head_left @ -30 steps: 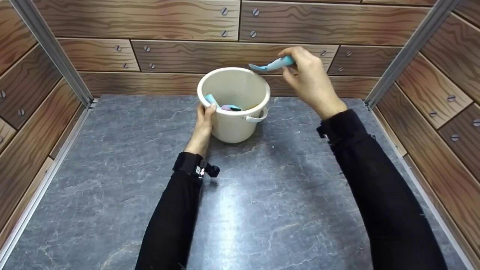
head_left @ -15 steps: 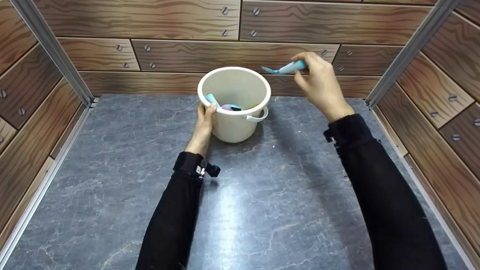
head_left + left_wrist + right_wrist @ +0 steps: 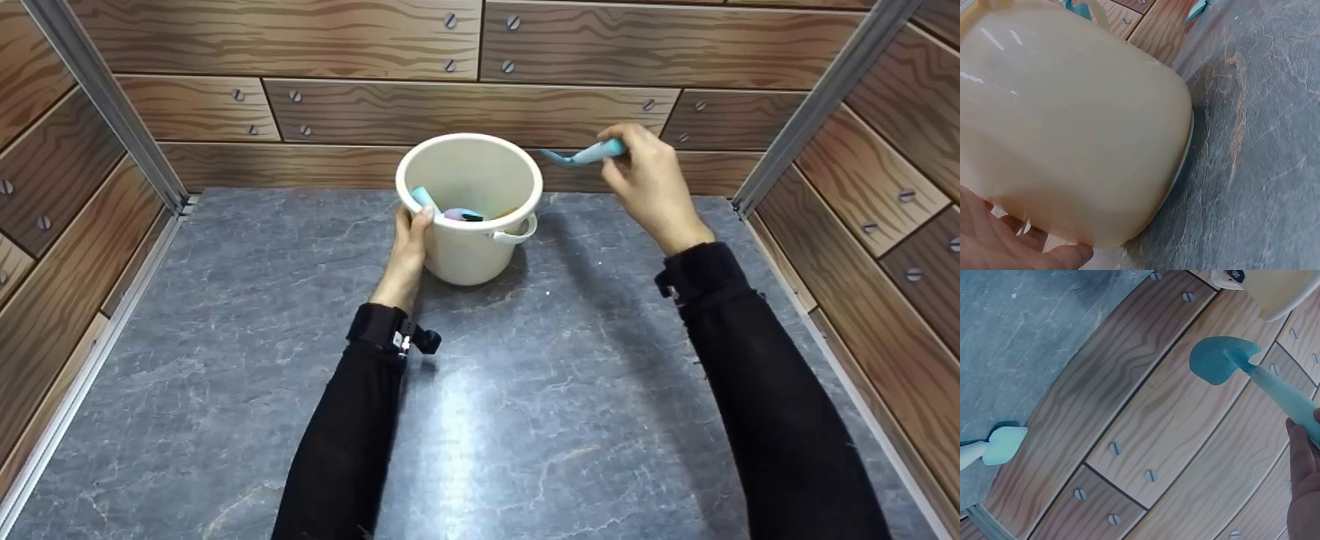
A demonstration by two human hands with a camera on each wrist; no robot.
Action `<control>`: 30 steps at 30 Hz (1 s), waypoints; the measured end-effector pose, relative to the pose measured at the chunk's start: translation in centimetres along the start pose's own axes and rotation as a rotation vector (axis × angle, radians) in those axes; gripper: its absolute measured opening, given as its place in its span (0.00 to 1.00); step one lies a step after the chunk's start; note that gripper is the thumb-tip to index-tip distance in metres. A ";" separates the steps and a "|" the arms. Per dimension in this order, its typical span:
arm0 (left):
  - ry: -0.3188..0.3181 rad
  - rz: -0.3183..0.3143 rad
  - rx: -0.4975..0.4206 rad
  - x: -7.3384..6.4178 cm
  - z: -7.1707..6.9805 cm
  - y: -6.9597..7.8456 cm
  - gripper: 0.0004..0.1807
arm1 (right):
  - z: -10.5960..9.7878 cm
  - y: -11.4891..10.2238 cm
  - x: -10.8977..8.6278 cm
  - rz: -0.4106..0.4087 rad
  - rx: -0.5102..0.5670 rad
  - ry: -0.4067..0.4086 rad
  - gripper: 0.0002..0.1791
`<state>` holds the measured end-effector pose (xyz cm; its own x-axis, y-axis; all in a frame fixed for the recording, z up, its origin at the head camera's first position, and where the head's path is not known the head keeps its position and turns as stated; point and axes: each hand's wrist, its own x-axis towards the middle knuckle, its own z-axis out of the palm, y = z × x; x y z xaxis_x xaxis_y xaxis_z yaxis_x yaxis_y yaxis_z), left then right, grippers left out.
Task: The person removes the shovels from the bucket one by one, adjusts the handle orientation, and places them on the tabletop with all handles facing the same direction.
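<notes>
A cream bucket stands upright on the grey marbled surface. My left hand holds its near left side, the thumb at the rim; in the left wrist view its fingers lie against the bucket's wall. Raised to the right of the bucket, my right hand pinches the handle of a small toy shovel. Its blade, teal and notched in the right wrist view, points left towards the rim. Inside the bucket lie a light blue cylindrical piece and a purple, blue and black item, partly hidden.
Another small spade, mint-bladed with a pale handle, lies on the surface; my right hand and arm hide it in the head view. Wood-patterned panels with grey metal corner posts wall in the back and sides. A white handle hangs on the bucket's right.
My right hand has moved right and lower with the toy shovel, farther from the bucket's rim. My left hand and the bucket have stayed in place.
</notes>
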<state>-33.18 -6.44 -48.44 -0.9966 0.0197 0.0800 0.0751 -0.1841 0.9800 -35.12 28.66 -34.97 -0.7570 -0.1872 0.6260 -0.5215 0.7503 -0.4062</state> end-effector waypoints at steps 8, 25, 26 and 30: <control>0.013 0.003 0.007 0.1 0.1 0.0 0.61 | 0.0 1.4 -0.9 0.030 -0.014 0.002 0.18; 0.023 -0.008 0.005 -0.1 0.2 0.1 0.58 | -0.3 5.0 -2.7 0.090 -0.058 -0.004 0.19; 0.023 -0.008 0.004 -0.1 0.2 0.1 0.58 | -0.4 5.2 -2.8 0.097 -0.060 -0.007 0.18; 0.019 -0.010 -0.003 -0.1 0.2 0.1 0.57 | -0.5 6.0 -3.3 0.120 -0.074 -0.021 0.19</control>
<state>-33.07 -6.28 -48.33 -0.9978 0.0030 0.0667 0.0649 -0.1867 0.9803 -35.60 34.10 -39.13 -0.8207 -0.1064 0.5614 -0.3970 0.8128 -0.4264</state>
